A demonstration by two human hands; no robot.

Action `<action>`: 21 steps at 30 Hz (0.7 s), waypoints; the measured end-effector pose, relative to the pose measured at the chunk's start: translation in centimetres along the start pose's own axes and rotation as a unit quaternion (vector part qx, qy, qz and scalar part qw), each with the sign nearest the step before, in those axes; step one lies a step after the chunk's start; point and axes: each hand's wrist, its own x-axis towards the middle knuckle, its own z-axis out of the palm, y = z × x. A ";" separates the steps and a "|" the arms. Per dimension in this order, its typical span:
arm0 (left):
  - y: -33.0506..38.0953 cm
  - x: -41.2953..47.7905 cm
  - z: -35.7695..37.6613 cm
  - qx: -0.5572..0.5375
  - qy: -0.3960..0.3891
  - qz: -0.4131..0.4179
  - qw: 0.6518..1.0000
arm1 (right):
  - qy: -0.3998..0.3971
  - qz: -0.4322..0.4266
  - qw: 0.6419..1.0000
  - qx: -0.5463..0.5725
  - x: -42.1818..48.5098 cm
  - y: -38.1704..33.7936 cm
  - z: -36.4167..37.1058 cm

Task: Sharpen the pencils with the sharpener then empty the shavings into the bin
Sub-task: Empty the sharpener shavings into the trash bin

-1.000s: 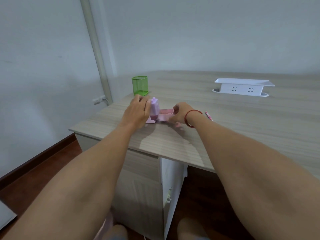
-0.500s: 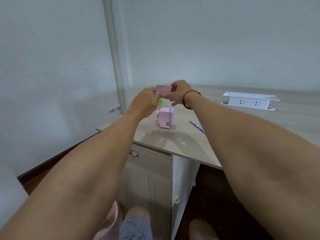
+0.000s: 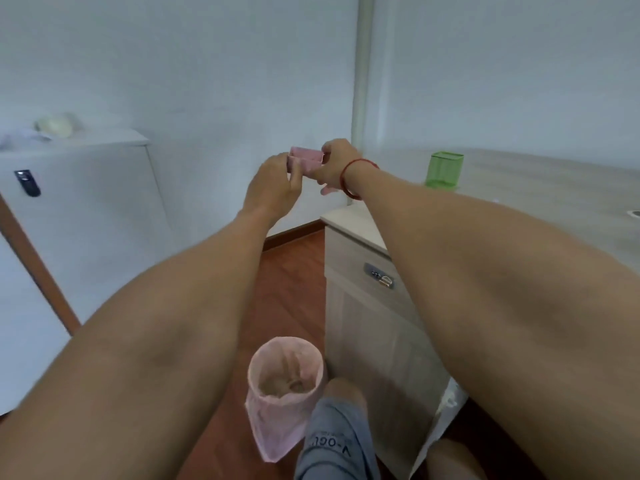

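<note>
pink shavings tray (image 3: 306, 160) pinched between my left hand (image 3: 273, 187) and right hand (image 3: 334, 168); the bin (image 3: 263, 403) sits well below, nearer me.

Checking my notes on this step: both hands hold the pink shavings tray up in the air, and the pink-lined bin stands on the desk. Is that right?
Not quite: the head view shows the pink-lined bin on the floor beside the desk, not on it. The left hand and right hand do hold the pink shavings tray in the air.
</note>
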 end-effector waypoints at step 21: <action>-21.0 -15.3 12.3 -0.001 -0.171 -0.284 0.943 | -0.211 0.164 0.960 0.078 5.9 19.7 27.2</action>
